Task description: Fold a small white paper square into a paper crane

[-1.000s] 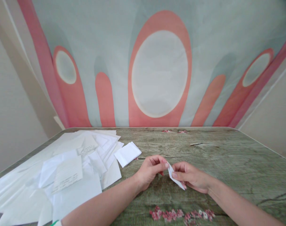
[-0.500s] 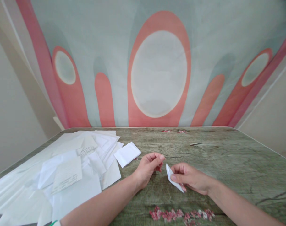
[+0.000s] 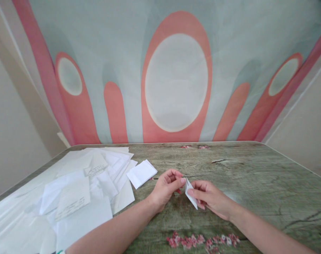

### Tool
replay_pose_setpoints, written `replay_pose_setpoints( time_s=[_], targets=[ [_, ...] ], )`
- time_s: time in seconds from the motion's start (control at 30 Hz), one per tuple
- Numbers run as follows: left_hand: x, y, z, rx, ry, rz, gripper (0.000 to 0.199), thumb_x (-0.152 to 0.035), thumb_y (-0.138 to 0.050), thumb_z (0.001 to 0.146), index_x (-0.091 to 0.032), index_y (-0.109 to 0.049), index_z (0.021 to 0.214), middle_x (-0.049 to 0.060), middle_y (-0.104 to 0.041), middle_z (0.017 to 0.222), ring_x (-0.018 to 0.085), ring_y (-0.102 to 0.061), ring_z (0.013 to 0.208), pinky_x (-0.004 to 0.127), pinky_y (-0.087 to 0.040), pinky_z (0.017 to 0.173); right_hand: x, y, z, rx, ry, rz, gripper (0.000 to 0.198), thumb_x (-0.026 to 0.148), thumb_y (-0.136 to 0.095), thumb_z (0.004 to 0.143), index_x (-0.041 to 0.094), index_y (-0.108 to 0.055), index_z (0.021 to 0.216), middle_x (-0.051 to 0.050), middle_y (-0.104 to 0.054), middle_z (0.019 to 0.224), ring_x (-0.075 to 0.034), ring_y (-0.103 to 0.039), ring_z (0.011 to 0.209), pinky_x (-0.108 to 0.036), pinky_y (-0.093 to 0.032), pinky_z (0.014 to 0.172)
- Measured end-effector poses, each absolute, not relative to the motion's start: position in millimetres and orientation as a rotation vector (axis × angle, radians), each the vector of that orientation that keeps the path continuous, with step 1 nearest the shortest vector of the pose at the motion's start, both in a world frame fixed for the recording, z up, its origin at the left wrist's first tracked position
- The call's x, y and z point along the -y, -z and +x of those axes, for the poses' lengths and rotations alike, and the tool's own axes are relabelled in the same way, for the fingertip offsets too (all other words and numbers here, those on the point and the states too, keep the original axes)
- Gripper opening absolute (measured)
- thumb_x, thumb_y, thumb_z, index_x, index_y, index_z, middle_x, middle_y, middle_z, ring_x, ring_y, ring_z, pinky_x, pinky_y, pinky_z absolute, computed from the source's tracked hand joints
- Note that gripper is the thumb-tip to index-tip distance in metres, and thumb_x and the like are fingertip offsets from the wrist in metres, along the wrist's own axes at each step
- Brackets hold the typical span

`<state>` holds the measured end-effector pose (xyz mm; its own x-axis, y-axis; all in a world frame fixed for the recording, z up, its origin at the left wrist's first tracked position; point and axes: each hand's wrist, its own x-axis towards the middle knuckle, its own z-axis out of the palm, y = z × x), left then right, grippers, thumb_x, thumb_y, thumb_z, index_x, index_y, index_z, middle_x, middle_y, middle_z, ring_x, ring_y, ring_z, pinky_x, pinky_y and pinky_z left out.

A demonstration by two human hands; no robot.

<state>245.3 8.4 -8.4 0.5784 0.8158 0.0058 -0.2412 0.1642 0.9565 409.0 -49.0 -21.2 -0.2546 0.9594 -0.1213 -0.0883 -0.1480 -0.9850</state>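
My right hand [image 3: 212, 198] pinches a small folded white paper [image 3: 191, 198] between thumb and fingers, its folded edges standing tilted above the table. My left hand [image 3: 168, 187] has thumb and fingers closed together at the paper's upper corner. A thin dark sliver shows at that corner beside the left thumb. Whether the left fingertips hold it, and what it is, I cannot make out. Behind and left of my left hand lies a flat folded white paper [image 3: 141, 173].
A broad, overlapping pile of white sheets [image 3: 83, 225], envelopes and a note with writing [image 3: 73, 197] covers the table's left side. The wood-patterned table [image 3: 255, 176] has printed pink flowers near its front. A coral and grey-green patterned backdrop [image 3: 115, 109] rises at the back edge.
My right hand has moved slightly left and up with the folded paper. Its upper corner now meets my left fingertips, where before there was a gap. The pile has not been disturbed.
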Motion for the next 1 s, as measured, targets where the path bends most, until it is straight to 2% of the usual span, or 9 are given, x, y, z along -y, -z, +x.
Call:
replay_pose_setpoints(
  time_s=[0.13, 0.33, 0.73, 1.0],
  targets=[
    [-7.7, 12.4, 248.7, -0.644, -0.780, 1.308, 0.031, -0.032, -0.074, 0.064, -0.014, -0.053, 0.080, -0.002, -0.054, 0.069, 0.009, -0.047, 0.062, 0.019, -0.039, 0.054, 49.0, 26.6, 405.5, 1.326, -1.321, -1.199, 0.027, 0.040, -0.061, 0.078, 0.014, -0.059, 0.072, 0.004, -0.049, 0.055, -0.005, -0.040, 0.042, -0.017, -0.030, 0.039],
    [-5.9, 18.1, 248.4, -0.699, -0.767, 1.440, 0.025, -0.033, -0.068, 0.070, -0.012, -0.056, 0.075, 0.001, -0.057, 0.072, 0.010, -0.049, 0.064, 0.021, -0.040, 0.058, 50.1, 25.6, 402.6, 1.418, -1.158, -1.256, 0.027, 0.041, -0.058, 0.080, 0.014, -0.060, 0.074, 0.005, -0.048, 0.053, -0.006, -0.040, 0.042, -0.018, -0.031, 0.041],
    [-4.7, 14.4, 248.1, -0.693, -0.800, 1.352, 0.027, -0.033, -0.071, 0.067, -0.012, -0.054, 0.065, -0.001, -0.055, 0.060, 0.008, -0.045, 0.056, 0.020, -0.036, 0.055, 51.6, 24.6, 402.4, 1.489, -1.098, -1.280, 0.025, 0.038, -0.060, 0.079, 0.015, -0.060, 0.071, 0.005, -0.047, 0.054, -0.006, -0.041, 0.044, -0.018, -0.031, 0.042],
    [-5.7, 16.4, 248.0, -0.705, -0.817, 1.357, 0.028, -0.036, -0.068, 0.070, -0.012, -0.055, 0.066, -0.001, -0.056, 0.060, 0.008, -0.045, 0.055, 0.020, -0.035, 0.054, 50.8, 25.4, 401.7, 1.449, -1.130, -1.282, 0.026, 0.040, -0.058, 0.080, 0.015, -0.060, 0.073, 0.004, -0.049, 0.055, -0.007, -0.042, 0.044, -0.019, -0.034, 0.042]
  ],
)
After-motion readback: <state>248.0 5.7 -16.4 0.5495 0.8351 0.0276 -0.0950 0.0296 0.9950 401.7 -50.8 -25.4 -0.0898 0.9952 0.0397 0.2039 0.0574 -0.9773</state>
